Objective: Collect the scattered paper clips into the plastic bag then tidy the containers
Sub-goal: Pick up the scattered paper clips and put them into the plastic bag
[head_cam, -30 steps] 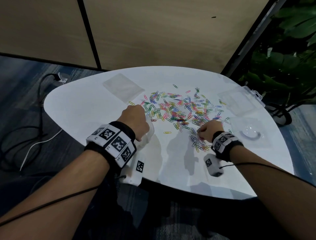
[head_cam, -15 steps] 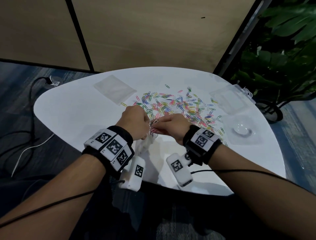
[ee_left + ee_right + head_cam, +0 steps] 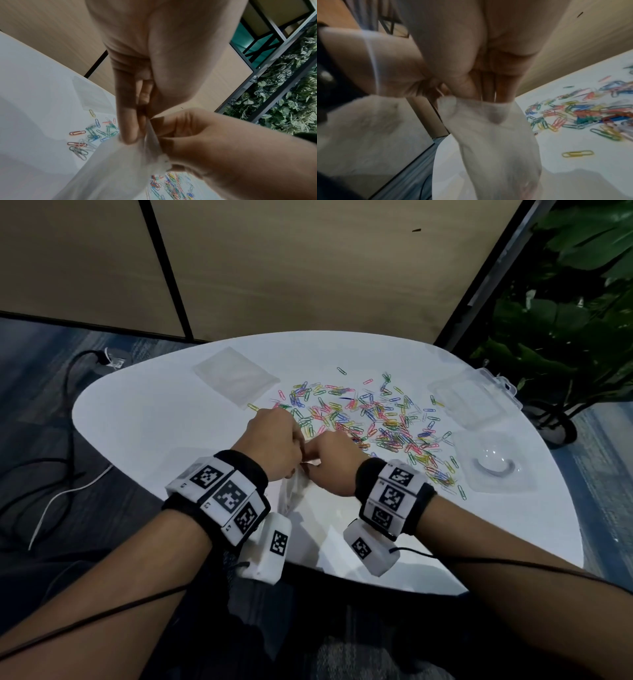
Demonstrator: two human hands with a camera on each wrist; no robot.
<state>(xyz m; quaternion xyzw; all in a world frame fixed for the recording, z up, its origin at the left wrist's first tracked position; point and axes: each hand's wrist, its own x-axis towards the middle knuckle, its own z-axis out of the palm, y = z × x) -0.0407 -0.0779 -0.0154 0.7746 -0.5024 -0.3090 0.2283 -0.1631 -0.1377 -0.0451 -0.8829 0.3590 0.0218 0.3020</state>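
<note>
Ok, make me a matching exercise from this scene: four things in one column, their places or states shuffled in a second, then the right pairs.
Things:
1. plastic bag
2. paper clips
3. hinged clear box
4. flat clear sleeve

Places or states:
A. far left of the table
B. held at its mouth by both hands
C. scattered across the middle
D. lying open at the right edge

Pairs: 1-B, 2-C, 3-D, 4-A
</note>
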